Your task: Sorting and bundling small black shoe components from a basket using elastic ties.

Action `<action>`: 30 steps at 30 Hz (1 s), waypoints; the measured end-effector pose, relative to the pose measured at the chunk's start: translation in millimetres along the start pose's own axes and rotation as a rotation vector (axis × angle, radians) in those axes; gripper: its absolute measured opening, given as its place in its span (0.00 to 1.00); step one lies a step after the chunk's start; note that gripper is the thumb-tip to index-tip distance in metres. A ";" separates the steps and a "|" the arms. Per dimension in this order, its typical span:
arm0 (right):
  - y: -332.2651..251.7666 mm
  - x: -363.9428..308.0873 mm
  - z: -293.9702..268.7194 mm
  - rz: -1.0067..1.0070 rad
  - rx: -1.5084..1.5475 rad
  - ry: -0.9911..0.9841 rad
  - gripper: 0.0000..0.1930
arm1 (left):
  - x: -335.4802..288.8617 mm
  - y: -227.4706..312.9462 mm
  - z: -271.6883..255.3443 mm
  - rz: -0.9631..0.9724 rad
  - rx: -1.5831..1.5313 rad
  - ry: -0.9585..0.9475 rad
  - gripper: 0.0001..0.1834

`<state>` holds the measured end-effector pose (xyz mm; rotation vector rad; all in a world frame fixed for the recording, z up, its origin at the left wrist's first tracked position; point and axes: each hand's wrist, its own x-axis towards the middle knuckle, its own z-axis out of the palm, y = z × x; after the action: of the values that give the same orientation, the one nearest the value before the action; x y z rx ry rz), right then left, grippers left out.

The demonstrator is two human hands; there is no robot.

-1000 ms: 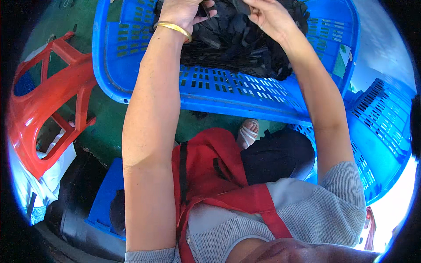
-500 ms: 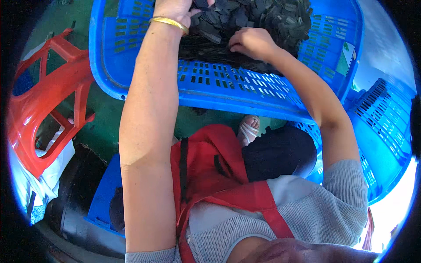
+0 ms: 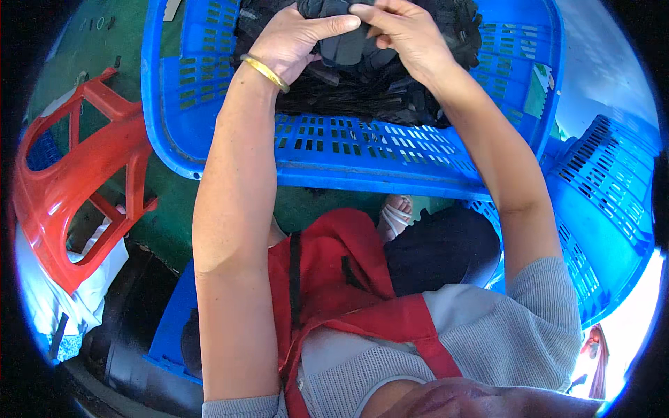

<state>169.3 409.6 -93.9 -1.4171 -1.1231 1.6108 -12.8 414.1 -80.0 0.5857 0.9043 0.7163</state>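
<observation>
My left hand [image 3: 291, 42], with a gold bangle on its wrist, is closed around a bunch of black, flat, strip-like pieces [image 3: 343, 47], thumb across the top. From the right my right hand [image 3: 412, 40] meets it, thumb and fingers pinched on the upper edge of the same bunch. Both hands are over a large blue slotted plastic basket [image 3: 348, 180]. Beneath them a heap of loose black pieces [image 3: 362, 97] fills much of the basket; what they are made of I cannot tell. The upper picture edge cuts off part of the bunch.
A red plastic stool [image 3: 83, 184] lies tipped at the left, above a white bag [image 3: 83, 296]. More blue baskets [image 3: 606, 216] stand at the right. My knee in dark trousers [image 3: 446, 247] is just below the basket's near rim. The floor [image 3: 306, 209] is green.
My right hand has risen from the heap to join the left. My left hand has come further into view, now showing the black bunch. The view has shifted slightly.
</observation>
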 end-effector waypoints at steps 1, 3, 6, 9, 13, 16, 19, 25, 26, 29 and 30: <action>1.6 0.4 7.2 -0.013 0.014 0.001 0.12 | 0.5 -1.8 -1.9 0.007 0.041 -0.035 0.14; -12.4 -4.4 17.5 -0.006 -0.169 0.021 0.15 | -0.8 0.1 -0.4 0.009 0.089 -0.048 0.14; -18.8 4.5 11.1 -0.047 -0.373 -0.148 0.18 | -0.9 -1.6 -9.7 0.067 0.166 0.001 0.14; -8.2 16.7 -20.9 -0.277 -0.685 -0.004 0.17 | -1.3 0.2 -2.5 0.113 0.140 0.115 0.13; 56.2 12.7 -67.3 -0.339 -1.269 -0.361 0.11 | -2.2 11.2 2.6 -0.001 0.023 0.360 0.11; 73.0 6.1 -70.1 -0.425 -1.382 -0.419 0.16 | -1.3 6.9 -11.0 0.048 -0.022 0.286 0.11; 87.9 15.5 -75.6 -0.352 -1.372 -0.348 0.15 | -0.9 6.6 -10.0 0.048 -0.089 0.243 0.11; 87.7 19.7 -69.6 -0.611 -1.436 -0.346 0.10 | -5.4 8.5 -4.7 0.106 -0.137 0.166 0.11; 91.6 22.3 -71.0 -0.671 -1.471 -0.330 0.09 | -4.2 7.6 -6.1 0.071 -0.133 0.180 0.11; 89.0 17.8 -82.3 -0.667 -1.532 -0.395 0.11 | -3.9 7.3 -9.9 0.038 -0.136 0.167 0.12; 90.8 15.0 -85.3 -0.670 -1.533 -0.400 0.11 | -4.0 7.1 -11.1 0.038 -0.137 0.137 0.12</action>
<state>254.6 402.4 -185.6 -1.1463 -2.9758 0.3387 -26.1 417.2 -78.4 0.4367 0.9640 0.8533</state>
